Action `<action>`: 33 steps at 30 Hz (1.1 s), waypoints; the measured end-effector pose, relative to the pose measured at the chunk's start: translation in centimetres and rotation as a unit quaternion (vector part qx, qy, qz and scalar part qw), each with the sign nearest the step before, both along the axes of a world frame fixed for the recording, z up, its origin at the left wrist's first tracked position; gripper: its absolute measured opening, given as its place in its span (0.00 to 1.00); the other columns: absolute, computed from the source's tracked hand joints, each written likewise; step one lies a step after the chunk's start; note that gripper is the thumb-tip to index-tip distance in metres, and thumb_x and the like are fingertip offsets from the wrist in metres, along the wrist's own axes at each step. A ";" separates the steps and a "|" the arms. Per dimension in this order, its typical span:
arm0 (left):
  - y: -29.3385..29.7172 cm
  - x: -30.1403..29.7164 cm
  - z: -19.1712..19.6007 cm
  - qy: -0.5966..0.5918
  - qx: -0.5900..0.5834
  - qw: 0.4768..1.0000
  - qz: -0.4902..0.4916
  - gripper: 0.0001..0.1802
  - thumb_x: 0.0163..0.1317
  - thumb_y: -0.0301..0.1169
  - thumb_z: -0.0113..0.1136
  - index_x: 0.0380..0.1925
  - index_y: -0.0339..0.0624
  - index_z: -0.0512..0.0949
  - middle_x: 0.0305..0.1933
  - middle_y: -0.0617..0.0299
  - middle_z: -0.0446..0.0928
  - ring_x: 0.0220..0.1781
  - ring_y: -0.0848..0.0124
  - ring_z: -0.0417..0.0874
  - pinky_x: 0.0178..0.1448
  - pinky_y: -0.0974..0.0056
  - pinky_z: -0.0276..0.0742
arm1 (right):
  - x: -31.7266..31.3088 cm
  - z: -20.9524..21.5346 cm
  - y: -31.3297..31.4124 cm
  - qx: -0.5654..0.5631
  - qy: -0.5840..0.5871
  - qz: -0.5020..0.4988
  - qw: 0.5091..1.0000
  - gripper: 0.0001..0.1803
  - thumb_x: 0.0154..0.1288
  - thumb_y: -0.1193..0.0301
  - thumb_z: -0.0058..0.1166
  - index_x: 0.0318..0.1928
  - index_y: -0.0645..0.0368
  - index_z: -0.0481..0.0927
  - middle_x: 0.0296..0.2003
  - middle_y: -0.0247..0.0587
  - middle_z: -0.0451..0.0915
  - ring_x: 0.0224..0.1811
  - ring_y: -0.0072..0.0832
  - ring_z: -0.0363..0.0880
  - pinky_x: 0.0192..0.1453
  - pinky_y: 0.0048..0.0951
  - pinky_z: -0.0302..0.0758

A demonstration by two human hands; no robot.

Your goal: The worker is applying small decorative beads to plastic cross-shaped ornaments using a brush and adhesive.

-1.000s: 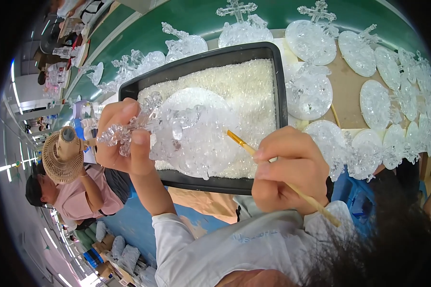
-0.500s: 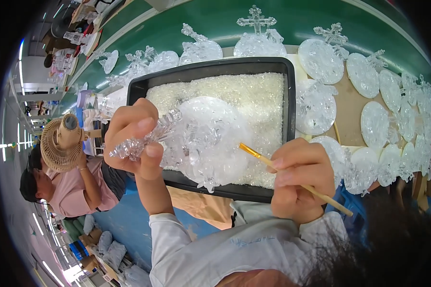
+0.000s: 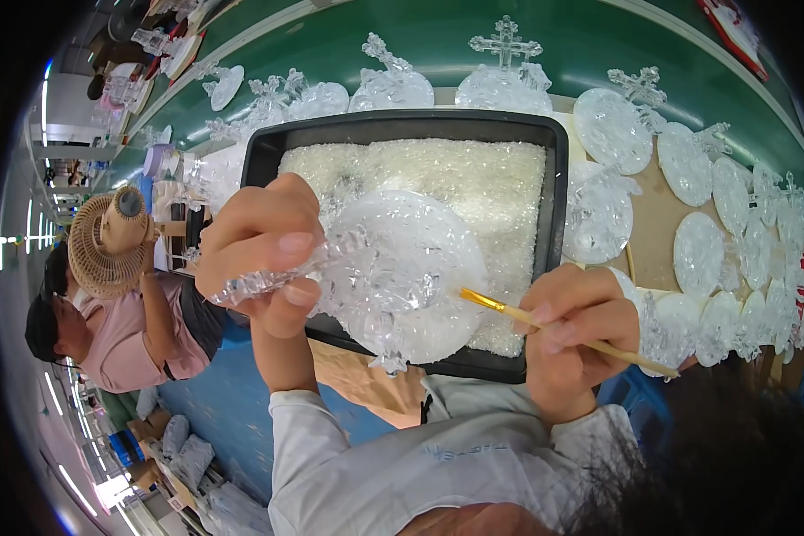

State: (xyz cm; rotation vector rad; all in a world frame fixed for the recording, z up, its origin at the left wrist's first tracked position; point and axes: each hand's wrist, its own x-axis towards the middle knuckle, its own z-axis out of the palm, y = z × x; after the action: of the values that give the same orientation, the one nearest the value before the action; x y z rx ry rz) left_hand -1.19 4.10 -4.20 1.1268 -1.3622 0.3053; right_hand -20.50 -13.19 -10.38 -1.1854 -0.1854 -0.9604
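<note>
My left hand (image 3: pixel 268 255) is closed around the clear cross of an ornament (image 3: pixel 447 237). The cross lies sideways, and its round, whitish base is tilted face-up over a black tray (image 3: pixel 558 214). Between the fingers of my right hand (image 3: pixel 581 335) is a slim paintbrush (image 3: pixel 607 347) with a wooden handle and a golden ferrule. Its tip is at the right part of the base; whether it touches cannot be told. Beneath the ornament, glittering whitish granules (image 3: pixel 500 174) fill the tray.
Similar clear cross ornaments (image 3: pixel 502 76) stand behind the tray, and several more (image 3: pixel 701 255) crowd a brown board (image 3: pixel 652 241) at right. The tabletop (image 3: pixel 581 36) is green. At left, a person (image 3: pixel 152 335) stands near a beige fan (image 3: pixel 112 237).
The whole view has shifted slightly. The ornament's base has turned a little in my left hand. My right hand and the brush tip have moved slightly right and nearer to me.
</note>
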 end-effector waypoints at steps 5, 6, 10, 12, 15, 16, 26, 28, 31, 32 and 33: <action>-0.2 -0.1 0.1 -0.007 0.001 1.000 -0.012 0.16 0.56 0.34 0.68 0.40 0.34 0.80 0.28 0.55 0.75 0.22 0.68 0.71 0.24 0.65 0.64 | 0.0 0.3 0.4 0.034 -0.020 0.010 0.999 0.06 0.55 0.79 0.55 0.35 0.59 0.75 0.37 0.46 0.76 0.30 0.33 0.77 0.33 0.29 0.76; -0.2 -0.1 0.1 -0.005 -0.001 1.000 -0.011 0.16 0.56 0.34 0.68 0.40 0.34 0.80 0.28 0.55 0.75 0.22 0.68 0.71 0.24 0.65 0.64 | 0.1 0.3 0.3 0.023 -0.005 0.007 1.000 0.05 0.57 0.78 0.55 0.35 0.60 0.75 0.37 0.47 0.76 0.29 0.32 0.77 0.32 0.29 0.76; 0.0 -0.1 0.1 -0.011 0.009 0.999 -0.031 0.16 0.55 0.33 0.68 0.39 0.32 0.81 0.29 0.54 0.76 0.22 0.68 0.73 0.24 0.65 0.65 | 0.5 0.2 0.7 0.050 -0.025 -0.010 0.998 0.05 0.60 0.74 0.56 0.35 0.61 0.75 0.36 0.48 0.77 0.27 0.31 0.76 0.28 0.28 0.74; 0.0 -0.1 -0.1 -0.004 0.001 0.999 -0.032 0.16 0.54 0.32 0.68 0.39 0.32 0.81 0.30 0.54 0.76 0.22 0.68 0.73 0.24 0.65 0.65 | 0.8 -0.1 0.2 0.023 -0.026 0.006 0.999 0.05 0.61 0.74 0.55 0.35 0.62 0.74 0.36 0.49 0.76 0.27 0.31 0.76 0.28 0.28 0.74; -0.1 0.0 0.0 -0.007 0.005 0.999 -0.045 0.15 0.54 0.30 0.68 0.38 0.30 0.81 0.29 0.53 0.76 0.23 0.68 0.73 0.24 0.66 0.65 | 0.7 -0.4 0.2 0.004 -0.022 0.017 1.000 0.06 0.61 0.73 0.55 0.35 0.62 0.74 0.35 0.49 0.76 0.26 0.30 0.75 0.27 0.27 0.73; -0.3 0.0 0.2 -0.014 0.014 0.998 -0.057 0.15 0.53 0.29 0.67 0.38 0.30 0.82 0.29 0.53 0.76 0.23 0.68 0.73 0.24 0.67 0.65 | 0.6 -0.4 0.3 0.011 -0.015 0.010 1.000 0.06 0.61 0.73 0.55 0.35 0.62 0.73 0.34 0.49 0.76 0.27 0.30 0.75 0.27 0.26 0.73; 0.0 -0.1 0.9 -0.063 0.099 0.993 -0.033 0.17 0.61 0.40 0.67 0.38 0.36 0.78 0.30 0.56 0.74 0.23 0.68 0.70 0.25 0.65 0.63 | 0.4 1.4 1.1 0.064 0.023 -0.011 0.998 0.08 0.61 0.76 0.56 0.33 0.55 0.69 0.32 0.41 0.70 0.29 0.25 0.65 0.31 0.25 0.66; 0.0 -0.3 1.1 -0.061 0.089 0.994 -0.008 0.17 0.60 0.38 0.68 0.38 0.35 0.79 0.29 0.55 0.74 0.23 0.68 0.69 0.25 0.65 0.62 | 0.4 1.6 1.0 0.079 -0.049 -0.030 0.995 0.06 0.62 0.79 0.51 0.33 0.54 0.69 0.33 0.41 0.69 0.29 0.26 0.63 0.33 0.25 0.64; -0.1 0.4 1.3 -0.081 0.081 0.993 0.023 0.18 0.56 0.35 0.68 0.38 0.30 0.79 0.30 0.52 0.74 0.23 0.67 0.69 0.25 0.65 0.62 | 0.4 1.4 1.8 0.065 -0.102 -0.092 0.988 0.07 0.61 0.78 0.52 0.31 0.54 0.68 0.33 0.40 0.68 0.29 0.27 0.62 0.34 0.27 0.62; 0.0 0.5 1.3 -0.101 0.086 0.991 0.036 0.18 0.55 0.33 0.67 0.40 0.27 0.79 0.30 0.50 0.74 0.23 0.66 0.69 0.25 0.65 0.62 | 0.2 1.2 2.2 0.047 -0.114 -0.127 0.984 0.08 0.61 0.77 0.53 0.31 0.53 0.68 0.33 0.40 0.67 0.30 0.27 0.62 0.33 0.28 0.61; 0.0 0.6 1.5 -0.099 0.085 0.991 0.036 0.18 0.55 0.33 0.67 0.40 0.27 0.79 0.30 0.50 0.74 0.23 0.66 0.69 0.25 0.65 0.62 | 0.1 1.1 2.5 0.018 -0.101 -0.148 0.984 0.08 0.61 0.75 0.55 0.31 0.53 0.68 0.32 0.39 0.68 0.29 0.28 0.62 0.32 0.28 0.59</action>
State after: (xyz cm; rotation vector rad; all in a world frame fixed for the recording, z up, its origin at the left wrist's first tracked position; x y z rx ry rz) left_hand -0.64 4.14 -2.75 1.3166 -1.5472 0.3682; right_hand -20.45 -10.69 -9.30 -1.0993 -0.1531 -1.3418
